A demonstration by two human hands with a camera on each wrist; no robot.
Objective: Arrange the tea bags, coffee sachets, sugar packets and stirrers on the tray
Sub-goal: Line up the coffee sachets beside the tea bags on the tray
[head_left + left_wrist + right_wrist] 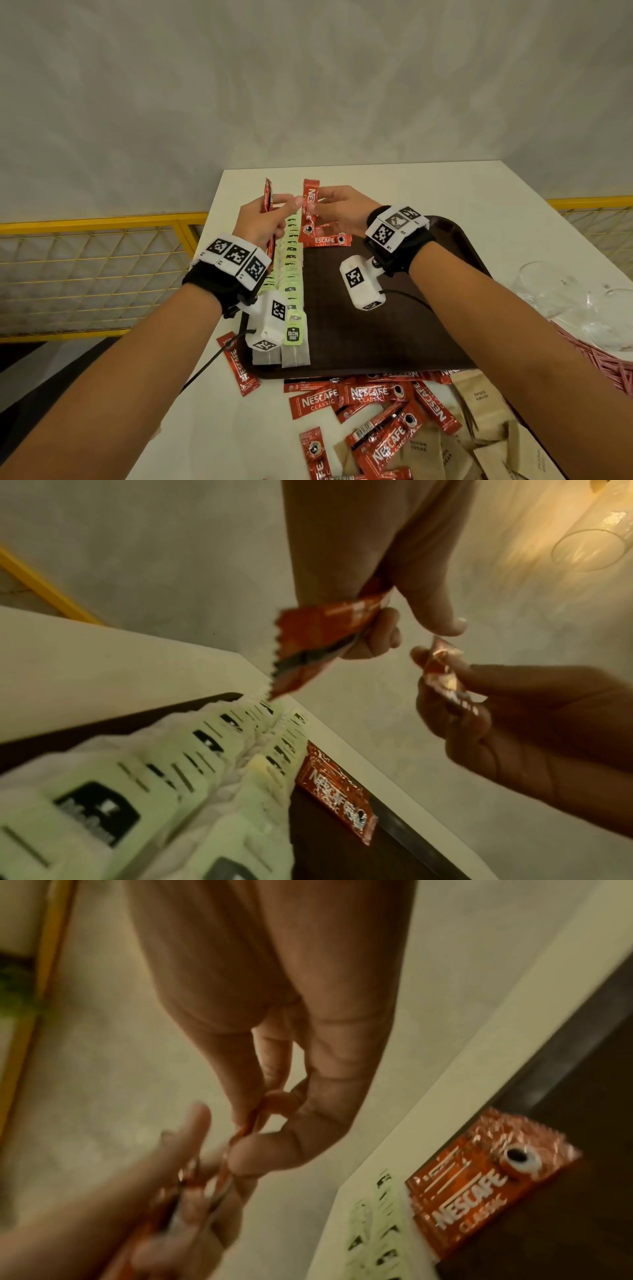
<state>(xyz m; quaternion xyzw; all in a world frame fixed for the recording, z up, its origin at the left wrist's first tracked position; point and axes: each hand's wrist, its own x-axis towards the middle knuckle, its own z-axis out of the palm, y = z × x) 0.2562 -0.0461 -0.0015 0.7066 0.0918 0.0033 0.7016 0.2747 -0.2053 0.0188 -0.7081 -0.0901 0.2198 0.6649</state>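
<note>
— While both hands are up over the far end of the tray (394, 349), what has each got hold of?

— The left hand (262, 222) has its fingers curled round a small bunch of red coffee sachets (268, 202), held upright and edge-on; its thumb sticks out toward the other hand. The right hand (342, 209) pinches a single red sachet (309, 214) between thumb and fingertips, near the sachet's upper half, so that it hangs lengthwise above the tray's far edge. The other fingers of that hand are loosely bent.

— And on the tray itself?

— Two long rows of tea bags (291, 274) with pale green tags run along its left side, from the near edge to the far one. Just beside their far end, a couple of coffee sachets lie flat (327, 240) across the brown surface, right under the hanging one.

— Where is the rest?

— On the white table (428, 192), in front of the tray's near edge, a loose pile of red sachets (370, 404) overlaps brown sugar packets (486, 404). One sachet lies alone (239, 366) by the tray's near left corner. At the right, clear glasses (548, 291) stand near a pink woven basket (603, 366).

— Any stirrers?

— I cannot tell.
</note>
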